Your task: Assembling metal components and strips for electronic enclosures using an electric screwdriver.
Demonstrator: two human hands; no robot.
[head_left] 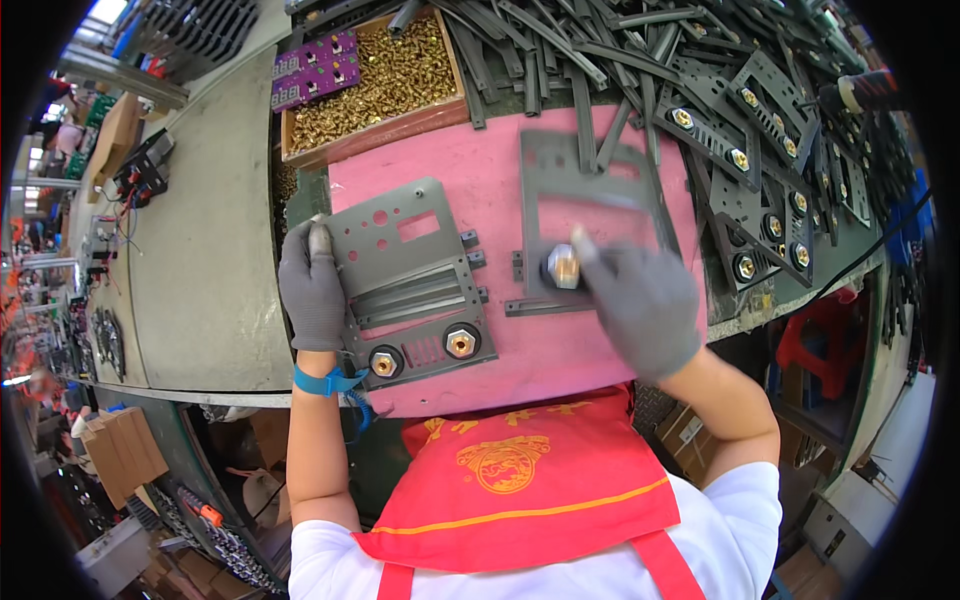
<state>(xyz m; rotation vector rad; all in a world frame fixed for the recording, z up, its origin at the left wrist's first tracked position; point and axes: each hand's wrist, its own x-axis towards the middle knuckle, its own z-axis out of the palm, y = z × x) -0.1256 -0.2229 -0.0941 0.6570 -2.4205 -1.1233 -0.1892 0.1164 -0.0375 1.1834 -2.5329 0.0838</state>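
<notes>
My left hand (312,290), in a grey glove, grips the left edge of a dark grey metal panel (365,215) lying on a pink mat (480,170). That panel has round and rectangular cutouts, several thin bars across its middle and two brass fittings with hex nuts (462,342) near its lower edge. A second metal panel (540,190), smeared by motion, is held at its lower right by my gloved right hand (645,305). A finger of that hand reaches beside the panel's brass fitting (565,266). The fingers underneath are hidden. A loose dark bar (545,308) lies between the hands.
A wooden box (375,133) of small brass parts stands at the back, with purple circuit boards (315,70) on it. Dark metal strips (540,50) pile up behind. More panels with fittings (770,180) and a power tool (865,92) are at right. A blue wrist strap (325,382) circles my left wrist.
</notes>
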